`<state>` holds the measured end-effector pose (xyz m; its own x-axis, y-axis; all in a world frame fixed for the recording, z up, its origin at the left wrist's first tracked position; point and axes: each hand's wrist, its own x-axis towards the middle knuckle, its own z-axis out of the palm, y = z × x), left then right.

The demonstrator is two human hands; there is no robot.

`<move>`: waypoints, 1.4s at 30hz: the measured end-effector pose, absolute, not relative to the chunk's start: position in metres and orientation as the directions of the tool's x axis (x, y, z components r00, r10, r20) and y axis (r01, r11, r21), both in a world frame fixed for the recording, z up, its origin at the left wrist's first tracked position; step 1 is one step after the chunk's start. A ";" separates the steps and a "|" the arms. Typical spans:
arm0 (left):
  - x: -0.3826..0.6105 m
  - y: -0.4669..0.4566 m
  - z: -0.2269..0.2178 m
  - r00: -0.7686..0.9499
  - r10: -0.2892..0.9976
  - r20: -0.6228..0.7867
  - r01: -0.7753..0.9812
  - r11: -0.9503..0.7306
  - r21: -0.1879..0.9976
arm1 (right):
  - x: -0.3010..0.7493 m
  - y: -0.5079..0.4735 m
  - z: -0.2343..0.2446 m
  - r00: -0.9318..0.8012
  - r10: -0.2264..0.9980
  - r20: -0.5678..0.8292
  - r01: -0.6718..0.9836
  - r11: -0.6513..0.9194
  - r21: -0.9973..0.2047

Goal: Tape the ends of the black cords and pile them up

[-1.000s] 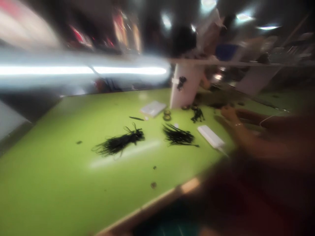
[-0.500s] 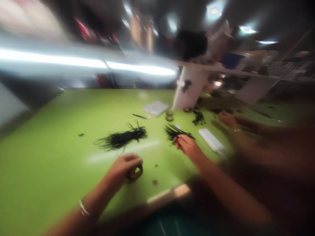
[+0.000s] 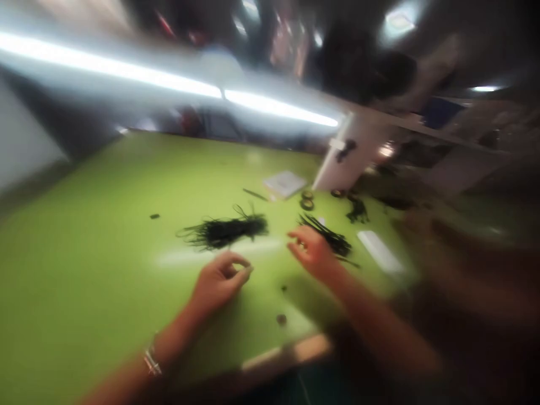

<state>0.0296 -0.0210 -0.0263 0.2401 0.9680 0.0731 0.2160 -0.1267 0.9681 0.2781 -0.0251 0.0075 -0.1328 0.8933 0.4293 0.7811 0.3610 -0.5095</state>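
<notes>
- The right bunch of black strands (image 3: 335, 239) lies on the green table (image 3: 84, 292), just beyond the right hand (image 3: 315, 254), partly hidden by it.
- The right hand's thumb and forefinger stand slightly parted, pointing left; nothing shows plainly between the tips.
- The left hand (image 3: 217, 281) is nearer and to the left, curled into a loop, thumb close to the fingers; blur hides whether the tips meet or pinch anything.
- Just beyond it lies the left bunch of black strands (image 3: 228, 229), loops spreading leftward.
- The step in hand looks like handling strands between the two hands, as a judgement; picking up a single strand would call for a close fingertip pinch.
- Farther off sit dark rings (image 3: 307, 201), a flat white block (image 3: 285, 184) and a thin dark stick (image 3: 254, 194).
- At right lies a long white block (image 3: 378, 251).
</notes>
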 end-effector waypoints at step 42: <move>0.030 -0.018 -0.020 0.421 0.905 -0.052 -0.028 0.070 0.997 | 0.205 -0.031 0.008 -0.310 0.913 0.265 0.503 0.394 -0.769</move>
